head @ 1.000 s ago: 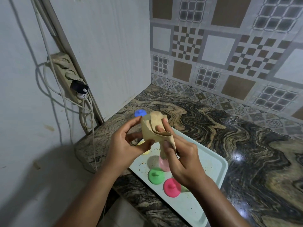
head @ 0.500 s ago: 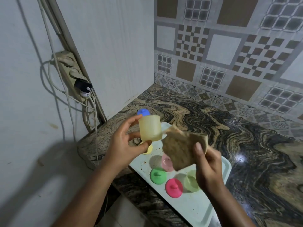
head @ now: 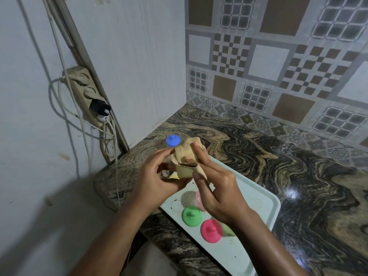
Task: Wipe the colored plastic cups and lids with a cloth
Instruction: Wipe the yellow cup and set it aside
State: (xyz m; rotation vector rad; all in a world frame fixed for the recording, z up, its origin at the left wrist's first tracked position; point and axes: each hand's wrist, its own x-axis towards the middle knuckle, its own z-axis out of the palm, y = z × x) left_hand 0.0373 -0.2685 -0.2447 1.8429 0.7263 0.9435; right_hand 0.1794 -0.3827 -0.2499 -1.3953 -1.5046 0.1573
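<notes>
1. Far left: power strip (head: 85, 94) w/ plugs & cables hangs on the wall, well apart from the work & no part of the job
2. Blue lid (head: 173, 140) sits knob up on the marbled tabletop (head: 278, 166), off the tray (head: 264, 208); prob. set aside from the rest, though whether it has been wiped can't be told
3. Left hand (head: 157, 182) is held above the tray's far-left end, fingers & thumb curled round a pale cup (head: 184, 172). It appears to act as the clamp, so the cup can't twist away from the rubbing
4. Tan cloth (head: 186, 154) is draped over & bunched round the cup, hiding most of it; wrapped that way, it likely covers rim & wall in one go
5. Right hand (head: 215, 188) pinches the cloth against the cup, one fingertip laid on the top fold, lower fingers part spread. Reads as mid-wipe
6. On the tray under the hands: yellow lid (head: 173, 176) peeking out below the left hand, pale pink lid (head: 199, 198), green lid (head: 191, 215) & hot-pink lid (head: 211, 231), the last two knob up. A light green cup (head: 227, 229) is mostly hidden behind the right wrist. All lie within easy reach, apparently awaiting a turn
7. Right: glare spots on the tabletop, patterned tile wall behind
</notes>
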